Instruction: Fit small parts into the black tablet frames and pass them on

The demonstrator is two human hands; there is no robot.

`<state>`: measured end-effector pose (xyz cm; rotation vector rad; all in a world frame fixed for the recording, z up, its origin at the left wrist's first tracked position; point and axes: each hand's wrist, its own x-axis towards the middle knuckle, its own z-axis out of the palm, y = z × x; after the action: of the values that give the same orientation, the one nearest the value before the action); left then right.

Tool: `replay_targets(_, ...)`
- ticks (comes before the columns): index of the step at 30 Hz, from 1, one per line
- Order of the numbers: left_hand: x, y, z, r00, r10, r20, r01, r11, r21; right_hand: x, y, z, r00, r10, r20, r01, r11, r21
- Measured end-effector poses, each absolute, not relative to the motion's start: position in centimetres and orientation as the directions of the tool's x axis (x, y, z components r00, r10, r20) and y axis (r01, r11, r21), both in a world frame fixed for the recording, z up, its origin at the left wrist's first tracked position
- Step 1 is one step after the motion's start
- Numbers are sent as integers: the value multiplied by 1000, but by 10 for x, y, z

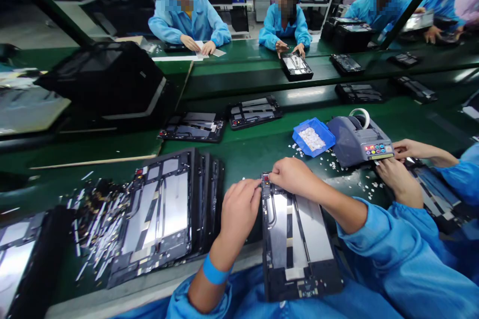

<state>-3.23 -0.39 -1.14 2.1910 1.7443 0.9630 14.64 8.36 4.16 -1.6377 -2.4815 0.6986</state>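
An opened tablet housing [298, 232], with silvery panels and dark flex cables, lies at the table's front edge and overhangs it toward me. At its upper left corner, my left hand [241, 207] has its fingers closed against the edge. My right hand [292, 175] is closed in a pinch at the top edge, beside a small red-marked part in that corner. Whatever sits between those right fingertips is hidden. To the left stands a leaning stack of similar tablet housings [164, 214]. Loose thin strips and small parts [101, 224] are heaped beside that stack.
A blue tray [314, 137] of white scraps stands beside a grey tape dispenser [359, 139]. A co-worker's hands [402, 179] work close on my right. More housings [194, 127] lie along the line. A black bin [108, 77] is at the left; people in blue sit opposite.
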Motion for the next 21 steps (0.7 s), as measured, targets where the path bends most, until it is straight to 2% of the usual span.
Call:
replay_targets(3,-32,-2,-10,134,924,358,827,-303,473,146,84,41,-432,884,-176,835,319,-447)
replay_targets(8,-32,-1,-8,194,915,353,867,-328,375,144,87,40,-424,889,-173,853,327,-407)
replay_targets(15,-29,-1,-3,293,914,281,930,-341,139,145,89,46,-452,867,-209,846,342,-409)
replay_targets(18,-27,0,1,302,922,241,939,-332,94,154,80,41,-480,866,-138,807,375,-457)
replay_targets(21,-28,3,4,312,927,208,932,-341,123,169,68,26,-546,838,7,733,482,-480)
